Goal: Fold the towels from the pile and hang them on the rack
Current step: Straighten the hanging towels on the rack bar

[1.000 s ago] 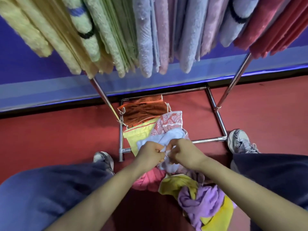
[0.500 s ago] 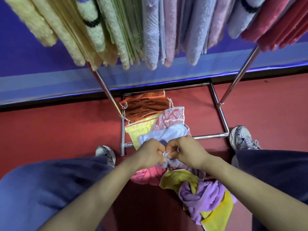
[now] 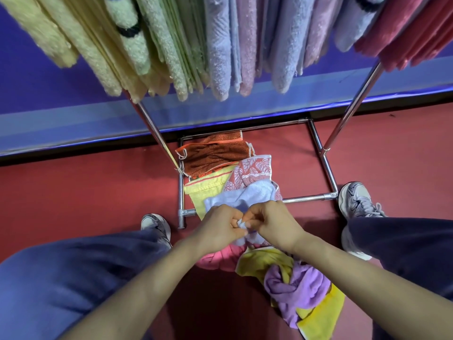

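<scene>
A pale blue towel (image 3: 247, 196) hangs bunched between my hands above the pile. My left hand (image 3: 218, 225) and my right hand (image 3: 272, 223) sit knuckle to knuckle, each pinching an edge of that towel. Below them lies the pile on the floor: a pink towel (image 3: 218, 260), a yellow towel (image 3: 259, 262) and a purple towel (image 3: 296, 288). The metal rack (image 3: 353, 106) stands in front of me, its top bar hidden behind several hung towels (image 3: 220, 45) in yellow, green, blue, pink and red.
Inside the rack's base frame (image 3: 306, 198) lie a brown towel (image 3: 215, 155), a yellow cloth (image 3: 206, 188) and a red leaf-patterned cloth (image 3: 252, 169). My shoes (image 3: 355, 200) stand on the red floor either side of the pile. A blue wall (image 3: 36, 99) runs behind the rack.
My hands have stayed close together on the blue towel, working along its edge. The camera has tilted slightly, so the rack and floor sit a little higher in view.
</scene>
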`<state>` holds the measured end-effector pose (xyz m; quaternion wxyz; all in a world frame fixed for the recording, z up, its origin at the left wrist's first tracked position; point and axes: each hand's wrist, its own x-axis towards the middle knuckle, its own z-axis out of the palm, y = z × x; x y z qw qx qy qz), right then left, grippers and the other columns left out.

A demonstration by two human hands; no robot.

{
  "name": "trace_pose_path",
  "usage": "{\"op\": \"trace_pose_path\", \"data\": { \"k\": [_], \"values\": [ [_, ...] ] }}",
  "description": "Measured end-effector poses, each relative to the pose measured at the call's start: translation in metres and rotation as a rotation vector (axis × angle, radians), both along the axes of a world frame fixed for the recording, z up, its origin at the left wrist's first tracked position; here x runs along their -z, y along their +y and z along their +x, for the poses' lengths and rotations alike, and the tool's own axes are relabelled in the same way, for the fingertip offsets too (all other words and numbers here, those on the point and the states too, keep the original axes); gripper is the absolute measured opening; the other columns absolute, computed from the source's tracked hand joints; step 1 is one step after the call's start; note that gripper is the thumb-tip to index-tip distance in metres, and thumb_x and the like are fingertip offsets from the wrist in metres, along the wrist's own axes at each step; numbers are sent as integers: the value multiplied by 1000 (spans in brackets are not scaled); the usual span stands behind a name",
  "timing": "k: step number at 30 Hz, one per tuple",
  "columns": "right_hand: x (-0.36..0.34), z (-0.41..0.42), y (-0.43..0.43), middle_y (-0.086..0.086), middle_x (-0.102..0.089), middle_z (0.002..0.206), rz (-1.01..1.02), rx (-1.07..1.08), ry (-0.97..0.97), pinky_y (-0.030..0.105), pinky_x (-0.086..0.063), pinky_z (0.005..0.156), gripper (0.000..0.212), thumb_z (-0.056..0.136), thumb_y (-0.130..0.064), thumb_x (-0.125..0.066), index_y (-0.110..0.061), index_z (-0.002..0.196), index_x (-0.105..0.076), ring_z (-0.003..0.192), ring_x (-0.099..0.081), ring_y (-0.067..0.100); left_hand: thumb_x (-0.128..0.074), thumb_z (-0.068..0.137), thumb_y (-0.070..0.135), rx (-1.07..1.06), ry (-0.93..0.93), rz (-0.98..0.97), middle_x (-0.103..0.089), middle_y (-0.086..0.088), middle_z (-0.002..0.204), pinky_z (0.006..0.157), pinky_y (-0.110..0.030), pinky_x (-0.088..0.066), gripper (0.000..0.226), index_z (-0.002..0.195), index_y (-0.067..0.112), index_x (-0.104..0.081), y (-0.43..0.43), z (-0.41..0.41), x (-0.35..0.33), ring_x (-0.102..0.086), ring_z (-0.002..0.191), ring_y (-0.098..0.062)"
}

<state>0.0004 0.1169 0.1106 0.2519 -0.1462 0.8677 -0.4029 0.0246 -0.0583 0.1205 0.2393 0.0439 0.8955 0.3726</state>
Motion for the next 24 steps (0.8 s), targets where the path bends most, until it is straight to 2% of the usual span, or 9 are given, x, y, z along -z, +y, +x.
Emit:
{"op": "trace_pose_path", "data": {
  "k": [4,10,14,15,16,18,20,22,24],
  "values": [
    [3,-2,0,-11,-73,70,14,1,31,34,-55,74,10,84,-20,-72,-25,75,-72,71,-69,5,-70,83,8,-25,21,-24,-38,11,43,50,-23,-23,48,52,23,-37,1,-1,-3,-35,47,-5],
    [1,2,-2,-7,-69,68,184,-43,59,32,-49,64,23,88,-42,-68,-26,75,-58,65,-59,9,-64,87,14,40,49,-188,-40,4,51,56,-30,-27,41,53,19,-42,2,0,0,-38,57,-14],
    [-1,-2,3,1,-71,64,42,-147,-312,25,-50,54,8,90,-28,-64,-23,84,-62,52,-59,12,-60,82,12,124,-22,-246,-41,3,48,51,-27,-29,36,51,20,-44,2,3,-3,-42,53,-11],
    [-1,-4,6,2,-71,65,62,-206,-404,24,-50,52,1,89,-23,-62,-22,90,-63,51,-58,15,-59,80,12,140,-45,-248,-39,3,47,51,-29,-30,33,51,17,-44,2,5,-3,-41,52,-11],
    [0,-4,10,0,-70,64,107,-266,-462,25,-50,52,5,88,-20,-61,-22,92,-62,52,-58,16,-59,79,14,146,-60,-244,-38,2,47,51,-31,-31,28,54,13,-47,3,6,-4,-40,53,-12],
    [8,2,16,1,-68,67,199,-349,-534,27,-51,56,2,86,-21,-64,-21,88,-63,57,-58,19,-59,78,16,142,-85,-203,-44,4,49,55,-31,-36,19,61,10,-57,3,6,-6,-43,54,-8],
    [19,12,22,2,-66,75,290,-383,-521,27,-48,64,16,89,-33,-66,-20,81,-63,63,-59,18,-59,80,15,200,-107,-212,-54,6,56,58,-24,-38,13,71,11,-68,1,7,-7,-50,59,-5],
    [30,17,35,-1,-66,90,446,-449,-352,23,-42,76,24,91,-43,-62,-20,97,-64,88,-64,20,-57,81,13,315,-109,-309,-60,-3,68,61,-30,-40,11,78,9,-67,-5,13,-5,-55,69,-16],
    [34,18,49,5,-67,113,560,-482,-200,27,-44,89,35,93,-48,-56,-22,115,-63,113,-59,27,-54,80,12,416,-138,-467,-65,-14,85,66,-36,-46,12,82,10,-65,-12,25,0,-60,81,-32]
  ]
}}
